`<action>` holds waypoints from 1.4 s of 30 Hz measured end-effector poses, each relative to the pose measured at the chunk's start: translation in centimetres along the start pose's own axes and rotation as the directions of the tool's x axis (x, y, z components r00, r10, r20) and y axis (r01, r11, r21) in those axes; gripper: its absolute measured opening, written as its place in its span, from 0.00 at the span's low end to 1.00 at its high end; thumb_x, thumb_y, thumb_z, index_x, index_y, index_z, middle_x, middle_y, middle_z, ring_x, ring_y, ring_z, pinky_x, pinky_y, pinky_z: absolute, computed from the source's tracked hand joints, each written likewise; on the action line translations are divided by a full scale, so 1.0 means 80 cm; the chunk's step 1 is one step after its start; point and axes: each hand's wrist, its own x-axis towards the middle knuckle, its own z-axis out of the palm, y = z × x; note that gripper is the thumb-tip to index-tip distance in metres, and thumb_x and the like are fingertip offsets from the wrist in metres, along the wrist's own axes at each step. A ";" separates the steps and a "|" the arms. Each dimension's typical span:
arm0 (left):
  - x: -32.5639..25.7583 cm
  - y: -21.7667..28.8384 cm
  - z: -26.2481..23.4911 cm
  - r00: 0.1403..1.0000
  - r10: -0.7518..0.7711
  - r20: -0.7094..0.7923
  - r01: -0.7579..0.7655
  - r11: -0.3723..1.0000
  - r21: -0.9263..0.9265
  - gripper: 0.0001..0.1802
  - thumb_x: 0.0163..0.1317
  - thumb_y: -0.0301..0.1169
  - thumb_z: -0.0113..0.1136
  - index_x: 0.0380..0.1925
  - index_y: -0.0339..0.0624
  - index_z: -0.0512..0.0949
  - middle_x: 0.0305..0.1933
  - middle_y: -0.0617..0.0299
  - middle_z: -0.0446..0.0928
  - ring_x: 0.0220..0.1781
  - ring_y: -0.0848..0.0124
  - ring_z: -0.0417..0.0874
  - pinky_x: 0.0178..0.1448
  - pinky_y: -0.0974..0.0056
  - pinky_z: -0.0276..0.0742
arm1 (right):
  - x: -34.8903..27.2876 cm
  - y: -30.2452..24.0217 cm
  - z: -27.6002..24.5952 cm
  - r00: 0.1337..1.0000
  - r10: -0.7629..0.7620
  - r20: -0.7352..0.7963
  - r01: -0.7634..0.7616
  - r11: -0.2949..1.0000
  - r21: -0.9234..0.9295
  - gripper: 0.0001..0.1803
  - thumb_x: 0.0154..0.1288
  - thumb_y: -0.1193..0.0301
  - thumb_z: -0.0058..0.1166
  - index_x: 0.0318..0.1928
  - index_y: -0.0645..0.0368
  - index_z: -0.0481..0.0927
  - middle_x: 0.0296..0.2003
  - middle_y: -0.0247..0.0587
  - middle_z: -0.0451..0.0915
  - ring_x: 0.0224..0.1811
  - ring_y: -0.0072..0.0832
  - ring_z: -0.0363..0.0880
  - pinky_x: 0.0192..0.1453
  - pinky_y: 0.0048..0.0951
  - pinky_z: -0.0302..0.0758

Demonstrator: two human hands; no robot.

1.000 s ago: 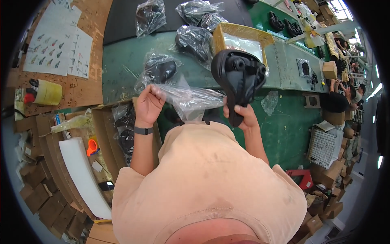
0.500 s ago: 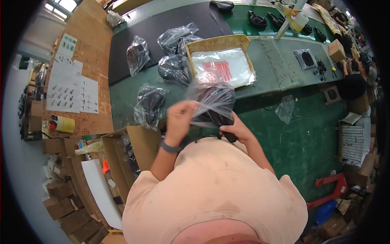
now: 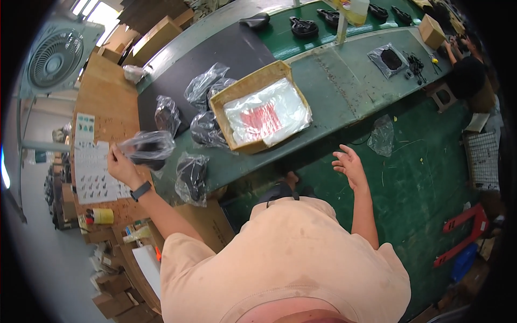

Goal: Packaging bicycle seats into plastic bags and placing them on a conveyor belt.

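My left hand (image 3: 123, 169) is stretched out to the left, closed on a dark bicycle saddle in a clear plastic bag (image 3: 152, 149). It holds the bag by its left end, above the bench corner. My right hand (image 3: 353, 168) hangs over the green floor, fingers spread, with nothing in it. Several more bagged saddles lie near the left one: one (image 3: 192, 177) at the bench's near edge, another (image 3: 167, 115) farther back, and others beside the tray. A yellowish cardboard tray (image 3: 219, 121) holds a stack of clear bags (image 3: 295, 107) with red print.
Unbagged saddles (image 3: 303, 27) stand on the green surface at the back. A flat bagged black part (image 3: 390, 58) lies on the bench's right. Printed sheets (image 3: 97, 177) cover a wooden board at left. A person (image 3: 467, 64) sits far right; a red pallet jack (image 3: 464, 232) stands on the floor.
My left hand has carried the bagged saddle from in front of my body to the far left. My right hand has let go of it and moved right. The view has turned leftward.
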 end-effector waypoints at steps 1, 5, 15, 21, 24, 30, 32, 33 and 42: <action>-0.005 -0.012 0.016 0.998 -0.065 -0.004 0.065 0.998 -0.027 0.14 0.81 0.37 0.63 0.46 0.35 0.89 0.33 0.69 0.81 0.31 0.82 0.74 0.35 0.72 0.70 | 0.013 0.001 -0.009 0.998 -0.016 -0.057 0.016 1.000 -0.008 0.35 0.79 0.65 0.64 0.79 0.61 0.67 0.56 0.44 0.86 0.45 0.27 0.87 0.48 0.29 0.86; -0.057 -0.059 0.118 0.968 -0.199 0.155 0.219 0.968 -0.122 0.16 0.81 0.37 0.63 0.47 0.34 0.88 0.33 0.69 0.81 0.32 0.80 0.77 0.36 0.72 0.73 | 0.059 -0.003 -0.010 0.995 -0.017 -0.100 0.011 0.998 -0.058 0.35 0.78 0.66 0.64 0.78 0.61 0.68 0.53 0.42 0.86 0.45 0.26 0.86 0.47 0.29 0.86; -0.219 -0.054 0.560 0.642 0.278 0.715 -0.358 0.933 -0.041 0.29 0.70 0.45 0.72 0.64 0.41 0.82 0.49 0.45 0.89 0.55 0.47 0.89 0.65 0.50 0.82 | 0.192 -0.094 0.021 0.988 0.123 0.091 -0.062 0.867 -0.495 0.38 0.74 0.62 0.68 0.79 0.60 0.69 0.60 0.49 0.85 0.49 0.32 0.87 0.51 0.35 0.85; -0.244 -0.045 0.732 0.076 -0.276 0.958 -0.171 0.943 0.285 0.42 0.73 0.71 0.50 0.63 0.45 0.85 0.56 0.43 0.89 0.62 0.44 0.87 0.69 0.45 0.79 | 0.312 -0.170 0.007 0.995 0.036 0.089 0.049 0.606 -0.794 0.41 0.71 0.60 0.71 0.78 0.60 0.69 0.64 0.60 0.83 0.53 0.40 0.90 0.58 0.41 0.85; -0.236 -0.029 0.753 -0.049 -0.292 0.955 -0.307 0.915 0.264 0.42 0.73 0.73 0.48 0.44 0.46 0.92 0.47 0.43 0.90 0.56 0.43 0.89 0.65 0.43 0.81 | 0.392 -0.209 -0.006 0.979 0.083 0.187 0.107 0.571 -0.814 0.42 0.71 0.60 0.71 0.79 0.60 0.68 0.65 0.61 0.82 0.56 0.44 0.90 0.60 0.42 0.85; -0.224 -0.050 0.791 -0.073 -0.159 0.985 -0.377 0.918 0.121 0.36 0.71 0.67 0.59 0.41 0.41 0.92 0.39 0.44 0.89 0.45 0.44 0.90 0.55 0.45 0.86 | 0.696 -0.290 -0.013 0.936 -0.121 0.331 0.347 0.485 -0.803 0.47 0.69 0.58 0.71 0.81 0.62 0.62 0.70 0.65 0.77 0.69 0.53 0.81 0.70 0.48 0.78; -0.221 -0.045 0.800 -0.079 -0.207 0.975 -0.383 0.909 0.162 0.36 0.69 0.67 0.61 0.41 0.42 0.92 0.38 0.45 0.90 0.44 0.45 0.91 0.53 0.46 0.86 | 0.823 -0.323 0.017 0.868 -0.321 0.380 0.478 0.328 -0.815 0.49 0.68 0.58 0.71 0.81 0.64 0.62 0.71 0.67 0.74 0.72 0.58 0.76 0.73 0.51 0.75; -0.219 -0.045 0.802 -0.073 -0.230 0.970 -0.383 0.905 0.186 0.36 0.69 0.68 0.61 0.41 0.42 0.92 0.38 0.46 0.90 0.44 0.45 0.91 0.53 0.46 0.86 | 0.878 -0.351 0.046 0.832 -0.387 0.397 0.501 0.218 -0.838 0.49 0.67 0.58 0.71 0.80 0.65 0.62 0.72 0.67 0.73 0.73 0.60 0.74 0.75 0.52 0.73; -0.226 -0.044 0.814 -0.035 -0.284 0.958 -0.410 0.878 0.245 0.33 0.63 0.66 0.68 0.33 0.43 0.89 0.35 0.51 0.88 0.41 0.49 0.90 0.48 0.47 0.85 | 1.180 -0.400 0.153 0.783 -0.508 0.359 0.253 -0.268 -0.930 0.59 0.61 0.51 0.73 0.85 0.56 0.54 0.82 0.68 0.55 0.86 0.64 0.52 0.86 0.64 0.54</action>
